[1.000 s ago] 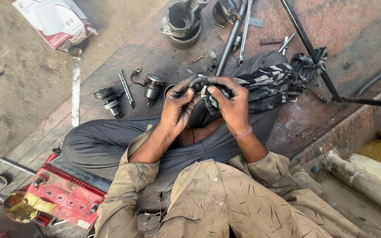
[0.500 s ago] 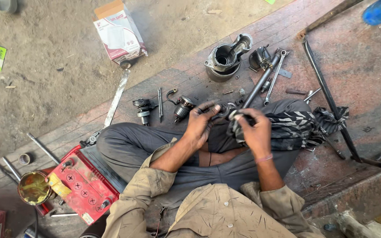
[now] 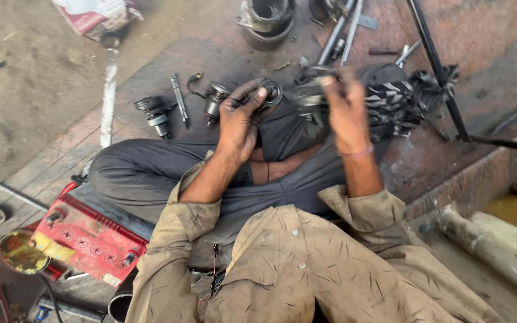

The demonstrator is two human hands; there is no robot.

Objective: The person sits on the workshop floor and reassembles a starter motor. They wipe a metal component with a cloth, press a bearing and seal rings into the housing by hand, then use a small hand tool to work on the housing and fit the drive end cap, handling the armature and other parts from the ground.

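I sit cross-legged on a brick floor in grey trousers. My left hand (image 3: 240, 119) holds a small round metal ring part (image 3: 271, 93) between thumb and fingertips, above my knee. My right hand (image 3: 345, 107) is blurred and grips a dark greasy metal piece (image 3: 309, 96) just right of the ring. Both hands are black with grease. A striped black-and-white cloth (image 3: 399, 98) lies over my right knee.
Small motor-like parts (image 3: 157, 113) (image 3: 215, 98) and a thin tool (image 3: 179, 98) lie ahead on the floor. A metal cylinder part (image 3: 264, 21) and rods (image 3: 336, 33) sit further off. A red battery (image 3: 88, 236) and a tin (image 3: 19, 251) are at my left. A black bar (image 3: 438, 66) runs along the right.
The two hands have drawn slightly apart: the left now holds the ring alone, and the right has lifted with the dark piece. The camera view has shifted closer.
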